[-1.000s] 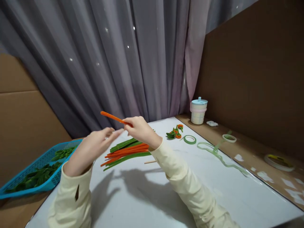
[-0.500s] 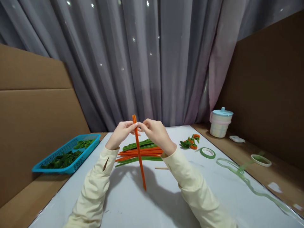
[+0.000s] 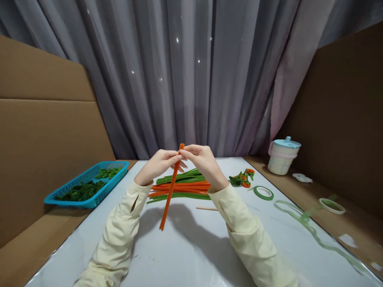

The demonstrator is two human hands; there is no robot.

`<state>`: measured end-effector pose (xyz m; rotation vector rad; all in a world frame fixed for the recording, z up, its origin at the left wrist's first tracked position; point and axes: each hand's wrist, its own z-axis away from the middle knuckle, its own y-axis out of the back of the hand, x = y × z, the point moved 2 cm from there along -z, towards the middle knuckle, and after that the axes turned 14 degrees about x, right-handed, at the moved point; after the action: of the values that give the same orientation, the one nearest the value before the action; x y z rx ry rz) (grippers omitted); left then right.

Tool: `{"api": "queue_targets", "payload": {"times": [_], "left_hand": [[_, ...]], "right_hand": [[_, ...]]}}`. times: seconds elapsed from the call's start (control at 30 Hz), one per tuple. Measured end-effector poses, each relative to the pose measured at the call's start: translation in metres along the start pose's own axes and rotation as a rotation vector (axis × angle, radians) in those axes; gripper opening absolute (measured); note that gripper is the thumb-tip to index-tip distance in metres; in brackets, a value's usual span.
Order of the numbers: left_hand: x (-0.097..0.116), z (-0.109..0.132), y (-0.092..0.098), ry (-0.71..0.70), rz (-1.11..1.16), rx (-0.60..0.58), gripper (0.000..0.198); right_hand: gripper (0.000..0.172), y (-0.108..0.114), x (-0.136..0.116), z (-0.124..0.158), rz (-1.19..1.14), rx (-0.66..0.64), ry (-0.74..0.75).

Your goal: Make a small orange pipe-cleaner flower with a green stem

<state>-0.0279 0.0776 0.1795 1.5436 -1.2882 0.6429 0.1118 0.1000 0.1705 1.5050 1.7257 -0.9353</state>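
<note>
Both hands meet above the white table [image 3: 185, 247], pinching the top end of one orange pipe cleaner [image 3: 170, 191]. It hangs down and slightly left, its lower tip just over the table. My left hand [image 3: 158, 165] grips it from the left and my right hand [image 3: 203, 161] from the right, fingers closed on it. Behind the hands lies a flat bundle of orange and green pipe cleaners [image 3: 182, 187]. A thin wooden stick [image 3: 206, 208] rests beside my right sleeve.
A blue basket [image 3: 89, 185] with green pieces stands at the left. Small green and orange shaped pieces [image 3: 241, 178], a green tape roll [image 3: 263, 193], a loose green tape strip [image 3: 302, 219], a second roll [image 3: 331, 205] and a lidded cup [image 3: 283, 155] lie right. Cardboard walls flank the table.
The orange pipe cleaner swung from pointing up-left to hanging down from both hands; its lower end has now shifted leftward. My left hand closed on it. The view turned left.
</note>
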Motion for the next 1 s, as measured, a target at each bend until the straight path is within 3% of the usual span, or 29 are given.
{"api": "queue_targets", "payload": {"times": [0.3, 0.5, 0.63, 0.8, 0.87, 1.0], "left_hand": [[0.0, 0.0, 0.001, 0.018, 0.02, 0.064, 0.041], [0.004, 0.0, 0.007, -0.02, 0.082, 0.24, 0.039], [0.014, 0.003, 0.015, -0.097, 0.128, 0.309, 0.039], [0.01, 0.026, 0.005, -0.095, -0.088, 0.143, 0.026], [0.003, 0.043, -0.008, -0.133, -0.202, 0.018, 0.034], [-0.018, 0.076, -0.034, -0.112, -0.24, -0.087, 0.037]], "right_hand": [[0.018, 0.003, -0.001, -0.003, -0.053, -0.002, -0.047], [0.019, 0.023, -0.016, -0.005, -0.155, 0.148, -0.03], [0.017, 0.042, -0.034, -0.006, -0.217, 0.232, 0.057], [0.021, 0.052, -0.036, 0.017, 0.003, 0.03, 0.086], [0.022, 0.053, -0.026, 0.04, 0.148, -0.08, -0.008], [0.021, 0.054, 0.0, 0.096, 0.284, -0.252, -0.129]]}}
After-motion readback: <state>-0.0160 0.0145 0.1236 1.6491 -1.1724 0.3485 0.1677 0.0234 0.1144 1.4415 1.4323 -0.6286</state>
